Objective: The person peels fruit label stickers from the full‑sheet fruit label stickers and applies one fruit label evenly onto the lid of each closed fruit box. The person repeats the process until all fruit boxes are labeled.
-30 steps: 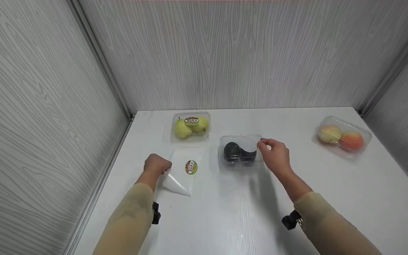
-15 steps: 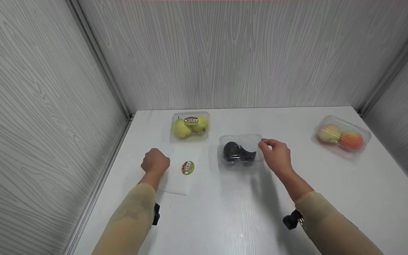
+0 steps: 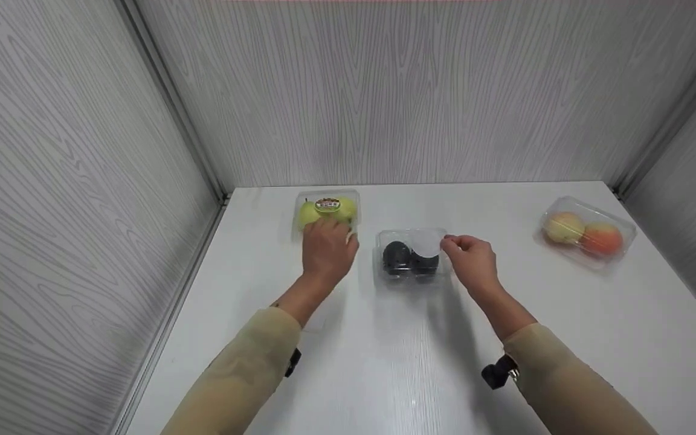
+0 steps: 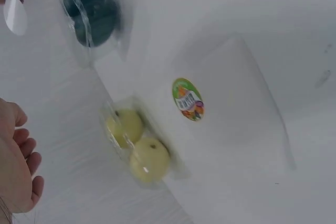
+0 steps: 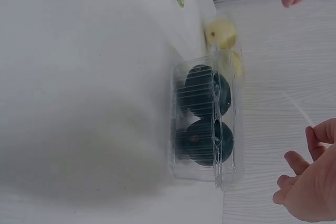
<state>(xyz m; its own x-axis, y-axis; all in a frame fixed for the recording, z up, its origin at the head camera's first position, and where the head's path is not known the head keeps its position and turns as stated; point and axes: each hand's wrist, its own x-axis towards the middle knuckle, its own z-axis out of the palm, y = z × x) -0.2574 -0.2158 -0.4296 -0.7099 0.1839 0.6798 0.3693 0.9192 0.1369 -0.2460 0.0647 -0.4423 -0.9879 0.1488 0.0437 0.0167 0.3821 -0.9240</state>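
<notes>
My right hand (image 3: 472, 263) pinches a round white sticker (image 3: 425, 243) by its edge, above a clear clamshell box (image 5: 202, 174) with two dark round fruits (image 3: 396, 258). In the right wrist view the sticker appears nearly edge-on, apart from the box. My left hand (image 3: 327, 251) hovers with loosely bent fingers and holds nothing. A white backing sheet (image 4: 247, 98) with one oval fruit-printed sticker (image 4: 188, 99) lies on the table; in the head view the left hand and forearm hide most of it. Beyond that hand sits a clear box of two yellow-green pears (image 3: 345, 210), its lid bearing a similar sticker (image 3: 327, 205).
A clear box (image 3: 617, 228) with one pale and one reddish fruit stands at the right back of the white table (image 3: 384, 374). Grey wood-grain panels (image 3: 372, 90) enclose the back and sides.
My left hand has let go of the backing sheet, which now lies flat, and has moved right and forward toward the pear box. The right hand stays almost still with the sticker.
</notes>
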